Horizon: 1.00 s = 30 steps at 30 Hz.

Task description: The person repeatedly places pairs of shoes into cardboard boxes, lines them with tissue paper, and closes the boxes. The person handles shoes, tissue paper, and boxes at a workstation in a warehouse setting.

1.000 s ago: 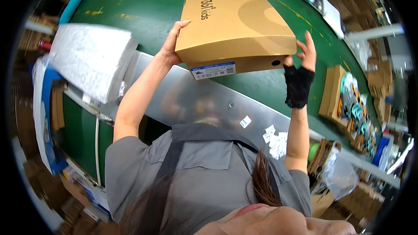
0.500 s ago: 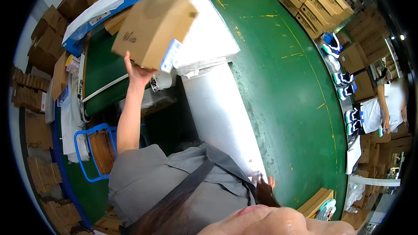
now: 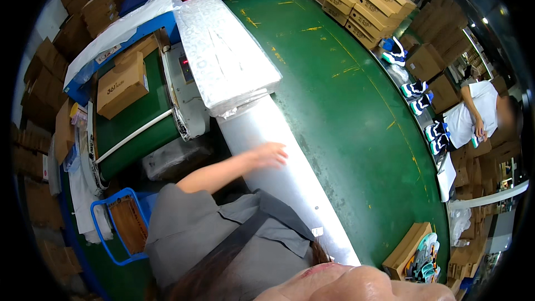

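My left hand point(image 3: 268, 156) is over the bare metal bench point(image 3: 292, 175), its fingers loosely stretched out and a little blurred. Nothing is in it. A closed brown cardboard shoebox point(image 3: 120, 86) lies on the green conveyor belt point(image 3: 125, 134), well to the left of that hand. Just beyond the hand, a plastic-wrapped white stack point(image 3: 225, 50) rests on the bench. My right hand is out of sight.
A blue-framed chair point(image 3: 129, 226) stands at the lower left. Stacked shoeboxes point(image 3: 382, 8) and a row of sneakers point(image 3: 437, 136) line the right side, where a co-worker point(image 3: 473, 114) stands. More shoes point(image 3: 426, 259) lie in an open box at the lower right.
The shoebox has left my left hand and now lies on the belt. That hand has swung right and nearer, over the bench. My right fingertips have dropped out of view.
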{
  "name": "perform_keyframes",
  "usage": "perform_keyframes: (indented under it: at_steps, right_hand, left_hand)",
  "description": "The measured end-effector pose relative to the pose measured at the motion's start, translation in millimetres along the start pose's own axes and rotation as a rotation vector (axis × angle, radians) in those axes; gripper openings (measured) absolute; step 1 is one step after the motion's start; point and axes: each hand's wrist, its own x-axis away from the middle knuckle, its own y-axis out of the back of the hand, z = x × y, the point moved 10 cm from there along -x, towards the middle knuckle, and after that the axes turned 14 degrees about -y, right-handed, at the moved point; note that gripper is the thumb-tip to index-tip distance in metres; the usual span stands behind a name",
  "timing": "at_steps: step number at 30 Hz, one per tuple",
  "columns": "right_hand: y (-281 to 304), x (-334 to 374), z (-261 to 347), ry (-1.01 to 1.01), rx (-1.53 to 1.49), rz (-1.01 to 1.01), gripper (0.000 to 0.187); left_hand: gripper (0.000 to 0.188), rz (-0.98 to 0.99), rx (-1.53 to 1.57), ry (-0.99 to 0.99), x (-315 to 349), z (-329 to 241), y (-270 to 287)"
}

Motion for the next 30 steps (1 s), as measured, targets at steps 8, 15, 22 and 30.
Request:
perform_keyframes:
  at_steps: [8, 15, 22, 30]
  right_hand:
    - [-16, 53, -36, -0.331, -0.631, 0.048, 0.025]
    - [-87, 58, 0, -0.491, -0.883, 0.343, 0.031]
    - [-39, 40, 14, -0.325, -0.884, 0.252, 0.022]
    - [251, -98, -42, 0.106, 0.287, -0.867, 0.024]
  left_hand:
    - [0.048, 0.937, -0.453, 0.317, 67, 116, -228]
    - [0.028, 1.095, -0.491, 0.299, 88, 155, -271]
    - [0.023, 0.936, -0.613, 0.290, 67, 175, -270]
    - [0.019, 0.457, -1.018, -0.048, -18, 155, -178]
